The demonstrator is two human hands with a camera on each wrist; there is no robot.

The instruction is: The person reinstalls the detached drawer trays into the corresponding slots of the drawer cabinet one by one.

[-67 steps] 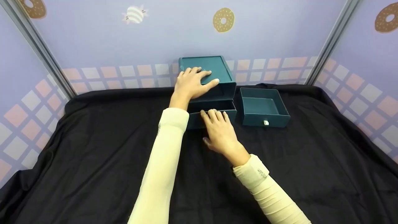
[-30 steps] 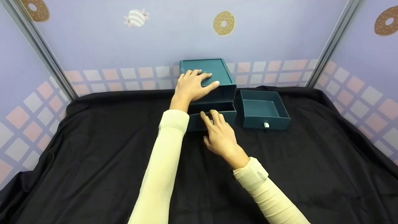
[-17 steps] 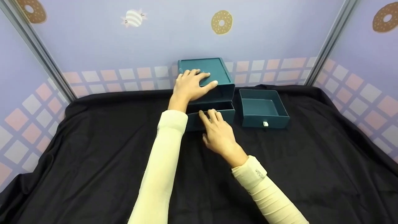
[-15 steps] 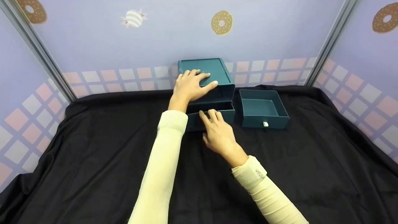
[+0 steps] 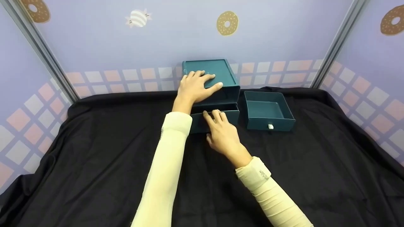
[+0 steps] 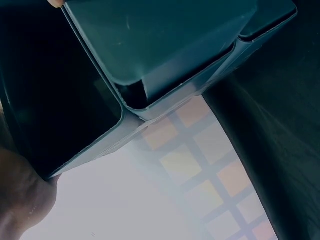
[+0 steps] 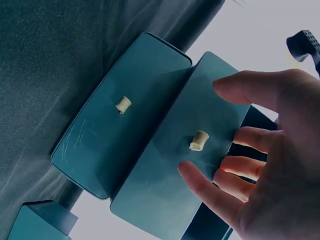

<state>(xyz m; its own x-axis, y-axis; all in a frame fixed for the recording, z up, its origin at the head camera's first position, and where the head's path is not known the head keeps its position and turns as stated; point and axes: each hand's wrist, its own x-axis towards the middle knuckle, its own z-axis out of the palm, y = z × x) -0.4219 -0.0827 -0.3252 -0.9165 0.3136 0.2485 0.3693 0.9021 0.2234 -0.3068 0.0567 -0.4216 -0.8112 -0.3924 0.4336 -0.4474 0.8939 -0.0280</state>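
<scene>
A teal drawer cabinet stands against the back wall, its top compartment without a drawer. Across its lid, near the front edge, my left hand rests with fingers spread and thumb stretched out. The middle drawer sticks out below that compartment. My right hand is at this drawer's front, several fingertips touching its upper rim. In the right wrist view the drawer front shows a cream pull tab, and the thumb is stretched out. Beneath it lies the bottom drawer, with a similar tab.
A removed teal drawer sits to the right of the cabinet, its inside bare and a white tab on its front. Black cloth covers the table and rises at its edges. Patterned walls enclose the back and sides.
The middle drawer has slid slightly inward, toward the back, with my right hand following it. Its fingers have shifted a little along the rim. My left hand stays on the lid.
</scene>
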